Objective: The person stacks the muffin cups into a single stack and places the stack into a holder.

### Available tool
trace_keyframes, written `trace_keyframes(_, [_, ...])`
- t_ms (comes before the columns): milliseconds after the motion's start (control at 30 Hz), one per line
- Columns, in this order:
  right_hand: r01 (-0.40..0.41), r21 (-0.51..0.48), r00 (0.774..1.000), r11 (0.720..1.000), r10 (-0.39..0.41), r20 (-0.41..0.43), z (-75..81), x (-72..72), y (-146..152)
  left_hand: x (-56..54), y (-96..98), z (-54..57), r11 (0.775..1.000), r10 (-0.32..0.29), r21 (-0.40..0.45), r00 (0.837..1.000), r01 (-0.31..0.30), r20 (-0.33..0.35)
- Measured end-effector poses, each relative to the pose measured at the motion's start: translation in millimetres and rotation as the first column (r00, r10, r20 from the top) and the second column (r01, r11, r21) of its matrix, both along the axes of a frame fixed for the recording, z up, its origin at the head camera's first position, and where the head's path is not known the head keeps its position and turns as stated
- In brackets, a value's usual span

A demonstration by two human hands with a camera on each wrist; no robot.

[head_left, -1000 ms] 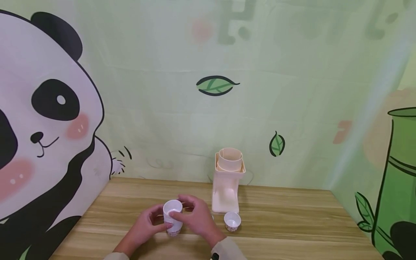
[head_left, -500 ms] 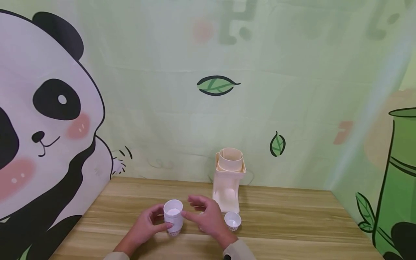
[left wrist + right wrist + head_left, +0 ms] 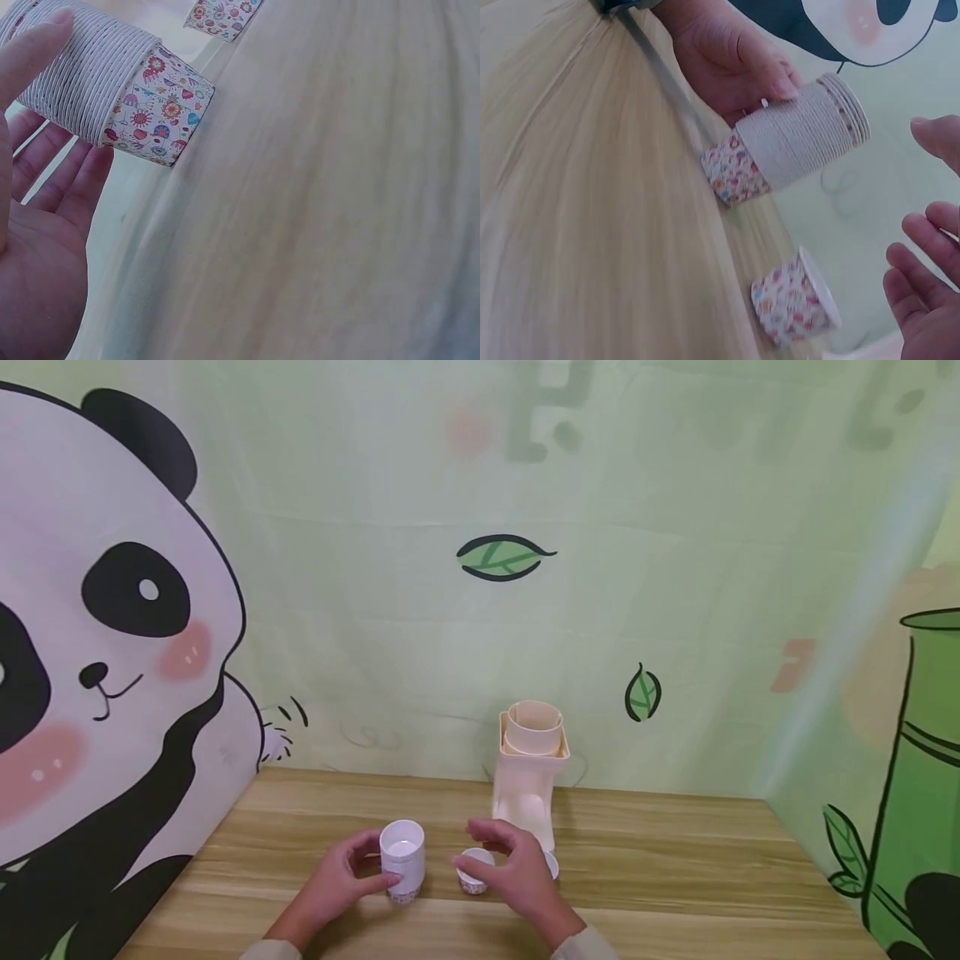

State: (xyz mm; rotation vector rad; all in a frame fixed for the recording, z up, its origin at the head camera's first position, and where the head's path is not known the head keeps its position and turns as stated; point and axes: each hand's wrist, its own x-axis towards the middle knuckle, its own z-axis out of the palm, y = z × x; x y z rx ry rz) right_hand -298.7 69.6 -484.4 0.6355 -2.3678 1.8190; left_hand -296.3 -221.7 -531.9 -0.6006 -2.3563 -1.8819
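A tall stack of nested paper cups (image 3: 402,864) stands upright on the wooden table, its lowest cup showing a colourful flower print (image 3: 161,105). My left hand (image 3: 341,877) holds the stack from the left, thumb in front and fingers behind. To the right sits a single flower-printed paper cup (image 3: 472,883), mouth up. Over it, in the head view, is my right hand (image 3: 519,870), fingers extended and nothing in its grasp. The right wrist view shows this hand (image 3: 930,292) apart from the single cup (image 3: 791,304). Another paper cup (image 3: 552,866) is mostly hidden behind the right hand.
A pale pink cup dispenser (image 3: 525,789) with a round tube on top stands behind the right hand, near the back of the table (image 3: 675,860). A green cloth backdrop (image 3: 375,610) printed with a panda and leaves hangs beyond the table's rear edge.
My right hand has let go of the stack and moved right, uncovering the single cup and covering most of the other. My left hand stays on the stack.
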Motion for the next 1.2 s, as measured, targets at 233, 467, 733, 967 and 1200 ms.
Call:
trace_keyframes(233, [0.003, -0.023, 0.999, 1.0, -0.004, -0.044, -9.0, -1.1, 23, -0.5, -1.4, -0.1, 1.0, -0.006, 0.011, 1.0, 0.006, -0.001])
trace_keyframes(467, [0.043, 0.001, 0.998, 0.999, -0.043, -0.049, -13.4, 1.9, 46, -2.2, -1.9, -1.9, 1.0, -0.001, 0.01, 1.0, 0.001, -0.003])
trace_keyframes(733, [0.07, 0.022, 0.997, 0.997, -0.07, 0.022, -17.7, 1.9, 72, -2.4, -1.2, -2.4, 1.0, -0.001, -0.009, 1.0, 0.001, 0.014])
trace_keyframes(967, [0.114, 0.071, 0.993, 0.991, -0.115, 0.012, -23.2, -3.0, 95, -2.1, -0.5, -1.9, 1.0, 0.011, -0.017, 0.999, -0.011, 0.03])
trace_keyframes(1200, [0.121, 0.101, 0.992, 0.987, -0.123, 0.01, -30.5, -8.7, 112, -0.7, 0.4, 0.0, 1.0, 0.019, -0.017, 1.0, -0.019, 0.015])
